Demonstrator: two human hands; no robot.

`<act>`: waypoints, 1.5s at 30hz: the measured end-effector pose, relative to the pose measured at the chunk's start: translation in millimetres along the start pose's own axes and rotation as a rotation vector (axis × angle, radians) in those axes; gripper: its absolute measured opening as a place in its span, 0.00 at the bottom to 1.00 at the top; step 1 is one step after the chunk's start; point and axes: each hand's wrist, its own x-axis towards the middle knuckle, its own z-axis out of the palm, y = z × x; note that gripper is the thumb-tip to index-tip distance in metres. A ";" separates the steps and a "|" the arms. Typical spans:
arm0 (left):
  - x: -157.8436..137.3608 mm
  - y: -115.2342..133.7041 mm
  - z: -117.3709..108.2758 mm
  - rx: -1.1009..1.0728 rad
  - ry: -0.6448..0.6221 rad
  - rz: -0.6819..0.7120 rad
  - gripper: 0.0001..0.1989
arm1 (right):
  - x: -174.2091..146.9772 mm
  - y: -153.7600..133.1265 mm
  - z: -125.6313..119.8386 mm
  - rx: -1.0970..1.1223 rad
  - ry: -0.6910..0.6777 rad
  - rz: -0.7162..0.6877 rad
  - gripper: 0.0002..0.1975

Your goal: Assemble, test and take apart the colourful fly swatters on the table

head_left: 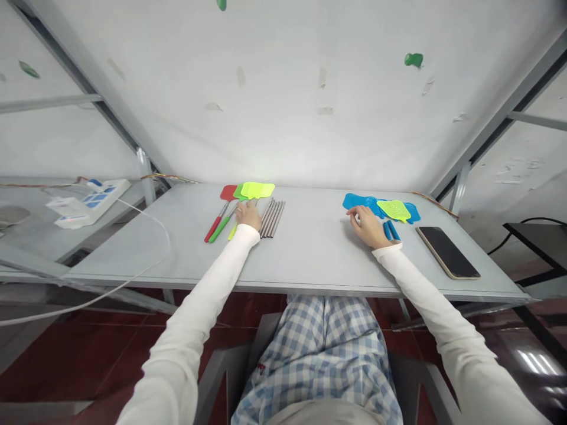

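Observation:
My left hand (248,216) is over the shaft of a yellow fly swatter (259,190), fingers closed around it at the lower edge of its head; the palm hides most of the shaft. Left of it lie a green fly swatter (220,230) and a red fly swatter (214,228), side by side. Several metal rods (273,219) lie in a row just right of that hand. My right hand (367,227) hovers by blue swatter heads (354,200), fingers bent but apart, holding nothing visible. Beside it are a yellow swatter head (393,210) and blue handles (390,230).
A phone (448,252) lies at the right of the grey table (310,260). On the left, a white power strip (100,203) rests on another surface, with a white cable (166,236) looping across the table's left side. A wall stands behind; metal posts flank the table.

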 end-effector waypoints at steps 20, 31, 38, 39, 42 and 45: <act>-54.7 48.4 8.1 0.115 -0.063 0.356 0.16 | -3.0 12.5 -8.5 -0.324 -0.370 -0.106 0.18; -22.1 78.8 29.7 -0.693 -0.581 0.055 0.26 | 1.6 10.3 -3.4 -0.219 -0.335 -0.124 0.10; -25.9 115.7 36.2 -1.412 -0.900 -0.029 0.07 | 2.5 11.6 -0.6 -0.216 -0.214 -0.118 0.09; -25.9 116.1 37.8 -1.483 -0.869 -0.036 0.06 | 2.2 12.0 -0.6 -0.214 -0.201 -0.120 0.10; -28.2 114.6 44.2 -1.590 -0.748 -0.078 0.04 | 0.8 10.9 0.4 -0.216 -0.183 -0.131 0.11; -34.5 114.1 48.2 -1.644 -0.693 -0.033 0.05 | -0.7 6.1 1.1 -0.206 -0.187 -0.126 0.12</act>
